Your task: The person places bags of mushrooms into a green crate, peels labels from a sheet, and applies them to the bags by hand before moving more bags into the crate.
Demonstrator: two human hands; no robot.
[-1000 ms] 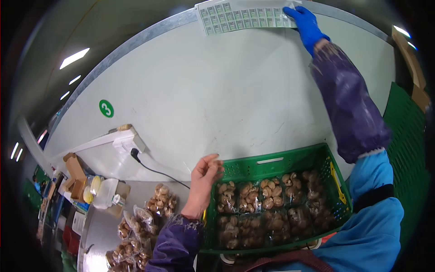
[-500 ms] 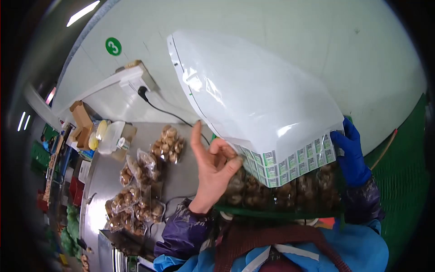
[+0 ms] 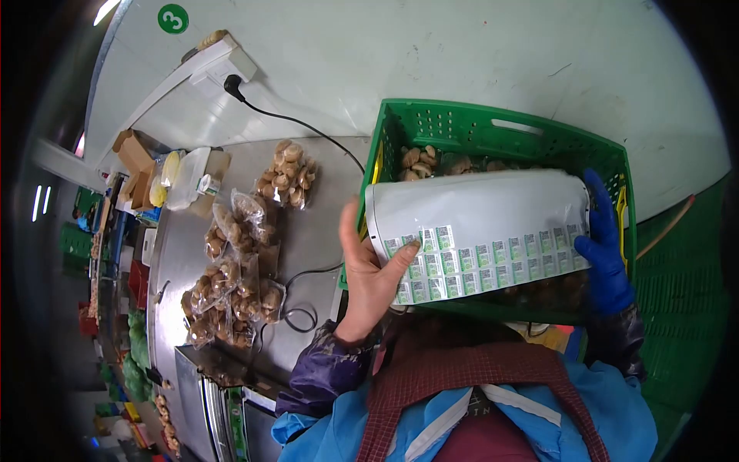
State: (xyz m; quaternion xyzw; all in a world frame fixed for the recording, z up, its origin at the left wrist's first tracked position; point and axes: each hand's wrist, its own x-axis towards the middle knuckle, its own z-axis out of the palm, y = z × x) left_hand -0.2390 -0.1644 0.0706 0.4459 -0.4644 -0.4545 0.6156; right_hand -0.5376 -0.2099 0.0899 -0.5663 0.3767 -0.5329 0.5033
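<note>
A curled white sheet of green stickers (image 3: 477, 235) lies across the top of a green crate (image 3: 493, 135) that holds packs of mushrooms (image 3: 431, 162). My bare left hand (image 3: 373, 277) grips the sheet's left end, thumb on the stickers. My right hand (image 3: 604, 246), in a blue glove, holds the sheet's right end against the crate's right wall. The sheet hides most of the mushrooms in the crate.
Several bagged mushroom packs (image 3: 239, 285) lie on the steel table (image 3: 173, 254) to the left, with one pack (image 3: 289, 173) nearer the wall. A black cable (image 3: 292, 123) runs from a wall socket. Cardboard and plastic items (image 3: 165, 181) sit at the far left. Green crates (image 3: 681, 300) stand at the right.
The sticker sheet came down from the wall and now lies low over the crate. My left hand has taken hold of its left end.
</note>
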